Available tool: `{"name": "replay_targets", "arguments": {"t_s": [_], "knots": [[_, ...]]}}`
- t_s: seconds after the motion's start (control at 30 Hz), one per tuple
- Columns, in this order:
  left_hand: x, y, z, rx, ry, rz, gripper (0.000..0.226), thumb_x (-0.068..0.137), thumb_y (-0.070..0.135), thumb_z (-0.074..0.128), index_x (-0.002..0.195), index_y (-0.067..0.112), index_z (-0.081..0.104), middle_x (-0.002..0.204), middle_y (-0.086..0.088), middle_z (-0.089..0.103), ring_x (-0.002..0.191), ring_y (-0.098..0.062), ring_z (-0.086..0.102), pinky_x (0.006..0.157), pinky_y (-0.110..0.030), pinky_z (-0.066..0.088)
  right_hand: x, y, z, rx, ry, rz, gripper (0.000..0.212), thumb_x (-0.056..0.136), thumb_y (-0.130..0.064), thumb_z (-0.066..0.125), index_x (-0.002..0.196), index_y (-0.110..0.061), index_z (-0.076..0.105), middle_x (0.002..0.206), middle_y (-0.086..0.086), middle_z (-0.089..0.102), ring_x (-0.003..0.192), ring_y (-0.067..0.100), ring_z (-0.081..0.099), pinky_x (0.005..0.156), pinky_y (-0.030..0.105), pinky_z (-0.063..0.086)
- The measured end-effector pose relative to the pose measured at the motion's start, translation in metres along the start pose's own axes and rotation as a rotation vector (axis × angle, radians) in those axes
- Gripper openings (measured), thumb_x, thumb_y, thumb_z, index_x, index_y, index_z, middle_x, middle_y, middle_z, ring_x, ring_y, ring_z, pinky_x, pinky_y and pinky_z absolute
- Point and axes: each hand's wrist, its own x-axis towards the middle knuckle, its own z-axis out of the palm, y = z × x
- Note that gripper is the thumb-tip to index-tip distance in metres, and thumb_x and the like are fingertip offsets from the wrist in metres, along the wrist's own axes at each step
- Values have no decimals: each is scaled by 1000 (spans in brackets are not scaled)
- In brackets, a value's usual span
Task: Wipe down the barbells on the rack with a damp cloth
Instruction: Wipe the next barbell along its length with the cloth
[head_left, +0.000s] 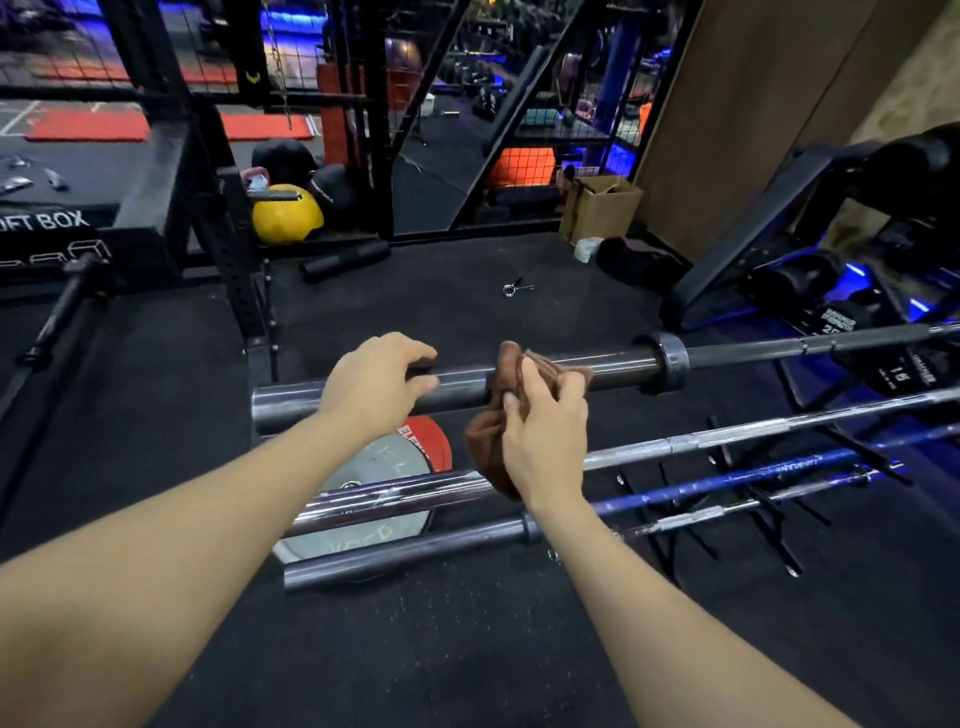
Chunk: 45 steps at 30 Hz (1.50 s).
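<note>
Top barbell (613, 364) lies across the rack, its dark sleeve projecting past the rack's left end over the black rubber floor (467, 623). Left hand (376, 384) rests on top of the sleeve near its free end, fingers close together and curled over the far side, thumb at the near side. Right hand (543, 436) holds a brown cloth (519, 369); the thumb and curled fingers pinch a bunched fold. The cloth is draped over the same sleeve, between the left hand and the sleeve collar (667, 361), with a loose part hanging below the bar. Whether the cloth is damp cannot be determined.

Lower on the rack: a chrome barbell (727, 439), a blue-shafted barbell (727, 480) and a dark grey barbell (415, 551), each apart from both hands. A grey weight plate (384, 462) and a red plate (428, 436) lie on the floor beneath the sleeves. A spring collar clip (516, 287) lies on the floor beyond the rack.
</note>
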Motion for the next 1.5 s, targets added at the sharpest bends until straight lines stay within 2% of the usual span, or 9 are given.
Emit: {"name": "replay_targets", "arguments": {"t_s": [0.27, 0.37, 0.53, 0.8, 1.07, 1.23, 1.3, 1.4, 1.5], "knots": [[-56, -63, -30, -188, 317, -292, 37, 90, 19, 62, 127, 14, 58, 123, -8, 49, 110, -21, 45, 91, -28, 36, -34, -73, 31, -36, -167, -84, 42, 99, -27, 44, 141, -24, 42, 139, 8, 28, 127, 30, 32, 100, 35, 39], [-67, -80, -35, -388, 330, -412, 37, 91, 17, 61, 127, 10, 56, 120, -7, 52, 98, -15, 55, 88, -21, 38, -45, -91, 42, -33, -168, -123, 38, 99, -25, 45, 136, -23, 45, 136, 8, 30, 123, 29, 34, 95, 36, 41], [-78, -93, -37, -527, 310, -444, 14, 90, 16, 63, 104, 14, 64, 79, 9, 59, 75, -7, 57, 75, -22, 44, -58, -114, 59, -59, -205, -189, 41, 98, -26, 45, 139, -22, 43, 137, 10, 30, 123, 31, 34, 96, 37, 41], [-81, -91, -46, -580, 309, -439, 11, 90, 4, 58, 90, 14, 63, 71, 8, 60, 53, 9, 57, 49, -3, 41, -72, -140, 73, -27, -308, -278, 42, 99, -27, 45, 140, -24, 42, 138, 6, 29, 121, 27, 32, 92, 35, 40], [-78, -92, -40, -585, 285, -482, 6, 87, 12, 64, 85, 17, 64, 64, 6, 60, 70, -14, 59, 67, -24, 45, -46, -91, 40, -43, -77, 0, 37, 95, -22, 53, 132, -27, 54, 131, 7, 33, 122, 33, 36, 88, 34, 42], [-72, -93, -41, -568, 302, -522, 5, 88, 13, 63, 85, 17, 64, 64, 6, 58, 72, -14, 58, 60, -17, 41, -66, -123, 60, -131, -183, -190, 40, 96, -24, 49, 135, -29, 45, 139, 8, 27, 121, 31, 29, 86, 33, 42], [-70, -90, -44, -534, 314, -537, 5, 89, 13, 61, 87, 16, 65, 69, 4, 59, 72, -13, 57, 56, -14, 41, -68, -133, 63, -158, -245, -267, 41, 96, -23, 48, 137, -29, 42, 141, 8, 25, 123, 31, 27, 82, 35, 43], [-65, -82, -45, -350, 359, -535, 10, 92, 18, 58, 99, 15, 65, 89, 1, 62, 90, -19, 59, 74, -28, 45, -62, -131, 60, -191, -301, -321, 45, 96, -21, 47, 139, -30, 39, 142, 8, 21, 125, 31, 25, 73, 33, 41], [-56, -60, -41, -150, 388, -348, 22, 93, 19, 57, 114, 16, 61, 112, -2, 57, 106, -21, 55, 85, -36, 45, -49, -107, 47, -124, -253, -186, 44, 97, -22, 47, 139, -32, 40, 140, 7, 23, 127, 32, 25, 81, 36, 45]]}}
